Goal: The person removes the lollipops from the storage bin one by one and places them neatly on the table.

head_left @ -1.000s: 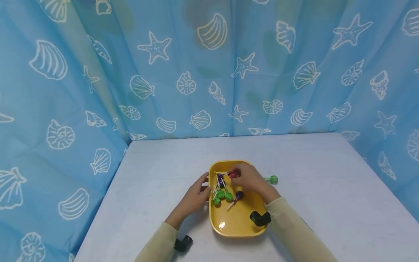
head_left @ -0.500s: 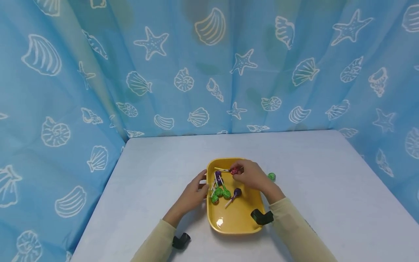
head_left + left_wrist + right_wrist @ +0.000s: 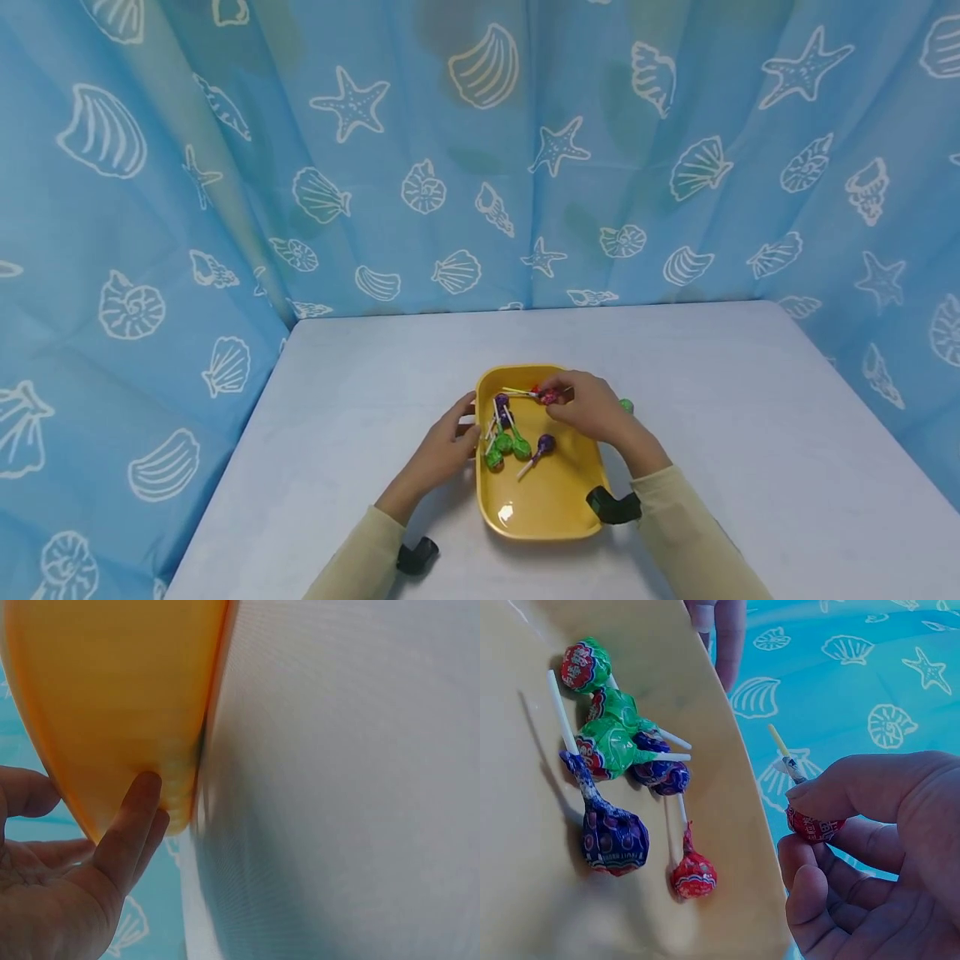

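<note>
Red lollipop (image 3: pixel 814 823) sits pinched in the right hand (image 3: pixel 592 410), thumb over the wrapped head and curled fingers (image 3: pixel 832 889) beneath; stick points up and away from the palm, toward the far rim of the yellow tray (image 3: pixel 551 508). In the head view the hand is over the tray's far right corner, lollipop head just showing at the fingertips, stick lying leftward along the far rim. Long axis runs roughly left-right across the tray; the head end is the gripped end, and the right hand is the nearer hand by far.

Left hand (image 3: pixel 448 446) is at the tray's left edge. Wrist view shows straight fingers (image 3: pixel 127 825) laid against the tray's outer wall, thumb apart, nothing enclosed; a steadying touch, not a grasp.

Inside the tray, near the far left:
- second red lollipop (image 3: pixel 693 874), loose on the floor of the tray
- purple lollipop (image 3: pixel 613 838), stick angled up-left
- green lollipops (image 3: pixel 607 742) clustered, with another purple head tucked beside them

A green lollipop (image 3: pixel 626 406) lies on the tabletop (image 3: pixel 750 467) just beyond the tray's right edge, partly hidden behind the right hand. Blue seashell curtain (image 3: pixel 480 150) hangs along the tabletop's far and side edges.
</note>
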`<state>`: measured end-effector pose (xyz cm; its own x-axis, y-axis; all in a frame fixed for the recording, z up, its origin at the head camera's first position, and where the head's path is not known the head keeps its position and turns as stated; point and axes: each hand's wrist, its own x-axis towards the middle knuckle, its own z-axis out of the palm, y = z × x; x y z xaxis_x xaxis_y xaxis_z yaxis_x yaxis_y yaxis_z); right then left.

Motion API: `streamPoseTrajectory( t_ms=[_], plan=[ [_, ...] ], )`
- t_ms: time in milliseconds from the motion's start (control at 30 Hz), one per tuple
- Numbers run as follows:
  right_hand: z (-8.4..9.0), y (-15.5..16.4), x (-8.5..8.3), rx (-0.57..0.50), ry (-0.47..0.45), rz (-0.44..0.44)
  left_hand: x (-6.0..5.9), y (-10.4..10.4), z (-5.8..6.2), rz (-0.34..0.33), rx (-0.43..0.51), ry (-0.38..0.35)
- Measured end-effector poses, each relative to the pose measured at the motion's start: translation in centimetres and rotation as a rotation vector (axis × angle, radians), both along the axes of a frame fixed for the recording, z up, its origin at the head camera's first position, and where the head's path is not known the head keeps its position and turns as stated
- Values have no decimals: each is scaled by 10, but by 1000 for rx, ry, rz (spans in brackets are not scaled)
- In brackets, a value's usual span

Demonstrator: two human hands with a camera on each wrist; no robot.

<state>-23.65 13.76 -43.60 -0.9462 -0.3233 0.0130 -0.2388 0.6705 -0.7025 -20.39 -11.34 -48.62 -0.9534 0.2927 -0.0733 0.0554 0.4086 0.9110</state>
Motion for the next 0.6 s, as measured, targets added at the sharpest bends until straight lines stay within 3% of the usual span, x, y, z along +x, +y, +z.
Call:
streamPoseTrajectory(
  t_ms=[600],
  plan=[
    [-2,28,10,-9,-8,-57,-2,-1,-4,3,8,-5]
  ],
)
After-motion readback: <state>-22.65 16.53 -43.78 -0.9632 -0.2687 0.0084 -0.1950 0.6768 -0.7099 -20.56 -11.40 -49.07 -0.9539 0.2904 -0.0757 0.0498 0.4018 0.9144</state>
